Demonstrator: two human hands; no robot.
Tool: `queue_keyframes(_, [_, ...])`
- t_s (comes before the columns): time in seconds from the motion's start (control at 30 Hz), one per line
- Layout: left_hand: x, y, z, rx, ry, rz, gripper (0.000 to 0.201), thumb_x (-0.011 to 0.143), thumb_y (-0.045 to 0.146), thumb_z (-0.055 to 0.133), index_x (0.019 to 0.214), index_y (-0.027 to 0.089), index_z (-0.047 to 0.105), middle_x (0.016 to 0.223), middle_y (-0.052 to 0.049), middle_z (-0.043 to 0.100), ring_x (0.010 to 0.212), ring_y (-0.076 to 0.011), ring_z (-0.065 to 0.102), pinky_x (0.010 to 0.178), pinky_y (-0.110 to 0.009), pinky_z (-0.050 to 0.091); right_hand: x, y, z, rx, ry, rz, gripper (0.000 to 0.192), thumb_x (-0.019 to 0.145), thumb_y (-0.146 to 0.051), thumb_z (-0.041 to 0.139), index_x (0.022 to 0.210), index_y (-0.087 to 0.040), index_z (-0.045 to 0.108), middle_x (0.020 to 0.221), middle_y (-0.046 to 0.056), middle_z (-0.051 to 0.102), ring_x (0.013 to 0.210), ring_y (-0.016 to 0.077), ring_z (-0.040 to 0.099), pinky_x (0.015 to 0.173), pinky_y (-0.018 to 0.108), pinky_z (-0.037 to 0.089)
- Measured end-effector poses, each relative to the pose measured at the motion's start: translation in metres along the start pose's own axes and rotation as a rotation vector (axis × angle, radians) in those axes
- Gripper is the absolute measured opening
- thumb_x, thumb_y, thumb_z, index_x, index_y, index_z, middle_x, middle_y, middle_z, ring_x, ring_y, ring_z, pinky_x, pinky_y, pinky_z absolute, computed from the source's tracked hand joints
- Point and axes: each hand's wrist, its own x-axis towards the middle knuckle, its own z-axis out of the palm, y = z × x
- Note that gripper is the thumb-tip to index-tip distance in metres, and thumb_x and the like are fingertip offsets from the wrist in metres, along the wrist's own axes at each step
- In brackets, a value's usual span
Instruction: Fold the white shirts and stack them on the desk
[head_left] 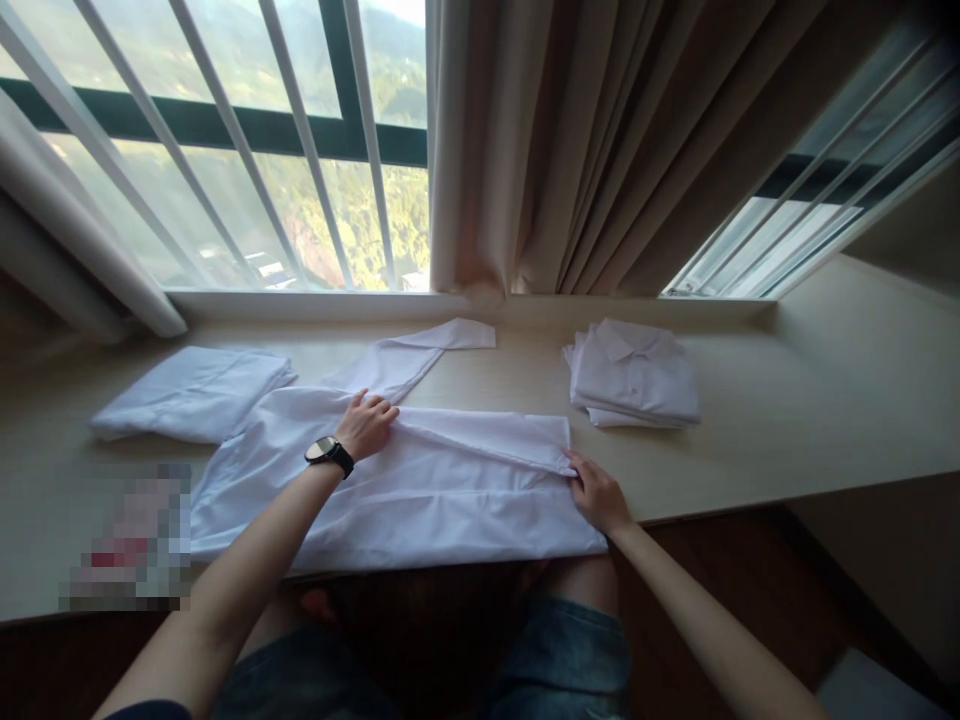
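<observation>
A white shirt (450, 505) lies spread sideways on the pale tabletop, its far side folded over in a long strip. One sleeve (405, 360) stretches away toward the window, its cuff pointing right. My left hand (367, 425), with a dark watch on the wrist, is closed on the fabric at the left end of the folded strip, fingers bent. At the strip's right end, by the hem, my right hand (598, 493) pinches the shirt's edge between thumb and fingers. The shirt's near side runs along the table's front edge.
A stack of folded white shirts (637, 375) sits at the right back. Another folded white garment (195, 390) lies at the left, touching the shirt. A blurred-out item (131, 540) is at the left front. Curtains (570, 150) and a barred window stand behind the table (787, 420).
</observation>
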Motion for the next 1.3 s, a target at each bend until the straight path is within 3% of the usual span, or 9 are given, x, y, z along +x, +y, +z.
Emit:
queue_keyframes(0.13, [-0.017,0.002,-0.003,-0.019,0.100,-0.141,0.053,0.084,0.017,0.050,0.136,0.024,0.056,0.152,-0.009,0.048,0.143,-0.0306,0.037,0.120,-0.057,0.017,0.000,-0.002,0.001,-0.011,-0.007,0.015,0.054,0.086,-0.015,0.045,0.136,-0.032,0.053,0.132,0.006,0.064,0.122,0.0240,0.062,0.106,0.044,0.052])
queue_keyframes(0.4, [-0.060,0.076,0.008,-0.231,0.053,-0.215,0.048,0.096,0.040,0.045,0.142,0.027,0.053,0.157,-0.009,0.041,0.145,-0.0324,0.037,0.116,-0.057,0.032,0.034,-0.009,-0.018,-0.155,-0.125,-0.018,0.038,0.080,-0.019,0.050,0.110,-0.030,0.070,0.116,0.008,0.071,0.111,0.0277,0.066,0.102,0.042,0.051])
queue_keyframes(0.57, [-0.072,0.090,0.022,-0.239,0.082,-0.254,0.051,0.097,0.038,0.047,0.147,0.028,0.049,0.159,-0.009,0.039,0.147,-0.0313,0.033,0.120,-0.056,0.024,0.129,-0.066,-0.014,-0.196,-0.143,-0.060,0.034,0.086,-0.023,0.047,0.109,-0.023,0.072,0.112,0.009,0.073,0.108,0.0250,0.066,0.100,0.035,0.049])
queue_keyframes(0.73, [-0.072,0.086,0.026,-0.261,0.082,-0.268,0.053,0.096,0.040,0.047,0.148,0.028,0.048,0.158,-0.007,0.041,0.148,-0.0313,0.032,0.122,-0.055,0.022,0.265,-0.140,0.025,-0.292,-0.264,0.009,0.035,0.093,-0.031,0.046,0.120,-0.025,0.068,0.112,0.009,0.072,0.103,0.0272,0.067,0.090,0.036,0.050])
queue_keyframes(0.83, [-0.071,0.085,0.026,-0.281,0.074,-0.268,0.057,0.095,0.039,0.050,0.151,0.031,0.044,0.159,-0.005,0.039,0.148,-0.0320,0.031,0.122,-0.055,0.021,0.336,-0.165,0.057,-0.328,-0.330,-0.018,0.048,0.091,-0.022,0.051,0.138,-0.024,0.056,0.131,0.012,0.064,0.121,0.0269,0.058,0.099,0.035,0.046])
queue_keyframes(0.9, [-0.071,0.084,0.027,-0.291,0.071,-0.271,0.059,0.095,0.038,0.050,0.153,0.033,0.041,0.160,-0.003,0.038,0.148,-0.0316,0.030,0.122,-0.055,0.020,0.370,-0.171,0.078,-0.385,-0.362,-0.013,0.068,0.086,-0.017,0.058,0.151,-0.026,0.042,0.152,0.012,0.046,0.138,0.0293,0.044,0.109,0.040,0.039])
queue_keyframes(1.0, [-0.071,0.082,0.027,-0.303,0.065,-0.284,0.059,0.095,0.037,0.049,0.153,0.033,0.040,0.160,-0.002,0.038,0.149,-0.0302,0.029,0.123,-0.054,0.019,0.398,-0.167,0.103,-0.450,-0.413,0.094,0.080,0.084,-0.017,0.063,0.156,-0.028,0.032,0.161,0.013,0.032,0.146,0.0354,0.031,0.113,0.050,0.032])
queue_keyframes(1.13, [-0.070,0.080,0.027,-0.309,0.059,-0.285,0.060,0.093,0.032,0.051,0.153,0.030,0.041,0.160,-0.004,0.039,0.148,-0.0305,0.030,0.122,-0.054,0.020,0.412,-0.158,0.117,-0.448,-0.437,0.186,0.045,0.091,-0.015,0.049,0.134,-0.013,0.061,0.131,0.023,0.061,0.128,0.0355,0.054,0.104,0.050,0.041])
queue_keyframes(1.3, [-0.069,0.081,0.026,-0.361,0.060,-0.312,0.058,0.094,0.035,0.051,0.151,0.030,0.044,0.159,-0.003,0.041,0.149,-0.0297,0.030,0.123,-0.052,0.018,0.429,-0.175,0.086,-0.379,-0.260,0.252,0.043,0.097,-0.028,0.040,0.128,-0.007,0.061,0.122,0.026,0.064,0.116,0.0342,0.062,0.097,0.045,0.046])
